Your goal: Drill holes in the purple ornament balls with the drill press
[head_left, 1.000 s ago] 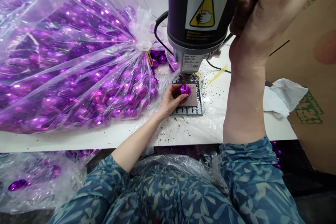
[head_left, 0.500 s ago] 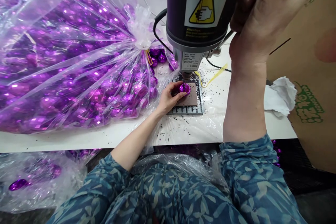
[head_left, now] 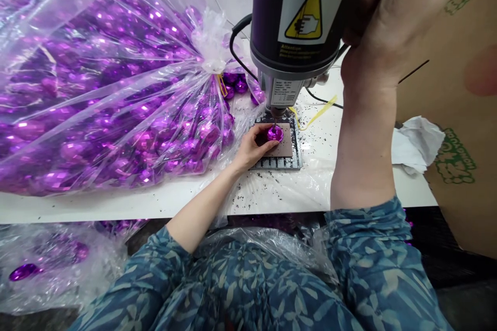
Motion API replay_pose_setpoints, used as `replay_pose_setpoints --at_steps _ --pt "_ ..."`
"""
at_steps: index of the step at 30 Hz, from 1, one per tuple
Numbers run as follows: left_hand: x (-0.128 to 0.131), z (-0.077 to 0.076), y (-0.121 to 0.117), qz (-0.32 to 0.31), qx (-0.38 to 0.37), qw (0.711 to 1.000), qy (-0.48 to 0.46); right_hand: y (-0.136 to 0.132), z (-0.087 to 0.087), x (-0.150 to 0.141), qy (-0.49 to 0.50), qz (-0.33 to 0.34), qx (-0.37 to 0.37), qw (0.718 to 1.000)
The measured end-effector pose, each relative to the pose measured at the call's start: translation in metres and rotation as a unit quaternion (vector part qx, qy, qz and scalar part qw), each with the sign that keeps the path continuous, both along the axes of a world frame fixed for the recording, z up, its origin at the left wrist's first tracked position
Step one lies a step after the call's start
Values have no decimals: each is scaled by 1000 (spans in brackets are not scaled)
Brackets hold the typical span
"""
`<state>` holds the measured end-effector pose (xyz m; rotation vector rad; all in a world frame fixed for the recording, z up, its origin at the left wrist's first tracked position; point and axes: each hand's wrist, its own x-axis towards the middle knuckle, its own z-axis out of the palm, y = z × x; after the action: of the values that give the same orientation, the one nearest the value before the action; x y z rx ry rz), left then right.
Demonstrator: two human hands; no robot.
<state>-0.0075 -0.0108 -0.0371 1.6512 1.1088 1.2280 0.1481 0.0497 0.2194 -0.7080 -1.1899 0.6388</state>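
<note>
Purple ball (head_left: 275, 134) just right of left hand (head_left: 251, 148), pinched thumb-to-fingers; room toward tabletop (head_left: 116, 205) front edge. Right hand (head_left: 399, 5): grip hidden, cannot tell.

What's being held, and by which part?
Left hand: shiny purple ball, held at its left and near sides. Right hand: beside the black motor housing; any hold can't be made out.

Blue top (head_left: 252, 289) w/ pale leaf-shaped print; L sleeve (head_left: 151, 269) left of top's front, R sleeve (head_left: 376, 264) right of it; both same patt., R cuff (head_left: 365, 212) bunched nr elbow.
</note>
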Motion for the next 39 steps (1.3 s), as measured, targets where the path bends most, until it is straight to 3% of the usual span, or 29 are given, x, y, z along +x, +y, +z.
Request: replay_pose_setpoints --at_steps 3,13,17,20,25,28,34,36,39 --pt "1 -1 0 6 7 1000 -3 -9 -6 -6 111 -61 60 990" --pt "1 -4 1 10 8 1000 -2 -28 -46 -8 142 -63 245 957" --pt "1 -3 1 11 8 1000 3 -46 -61 -10 110 -77 237 962" --pt "1 -2 0 8 11 1000 4 -55 -74 -13 113 -129 239 956" --pt "1 0 -1 7 16 1000 8 -44 -97 -11 112 -138 331 927" --pt "0 0 -2 5 10 1000 11 -36 -107 -7 111 -185 358 908" --pt "0 -2 -1 8 20 1000 9 -36 -131 4 82 -245 276 926" --pt "0 -2 -2 6 19 1000 11 -36 -137 7 67 -261 289 919" --pt "0 -2 -2 6 19 1000 9 -33 -140 8 62 -214 342 913"
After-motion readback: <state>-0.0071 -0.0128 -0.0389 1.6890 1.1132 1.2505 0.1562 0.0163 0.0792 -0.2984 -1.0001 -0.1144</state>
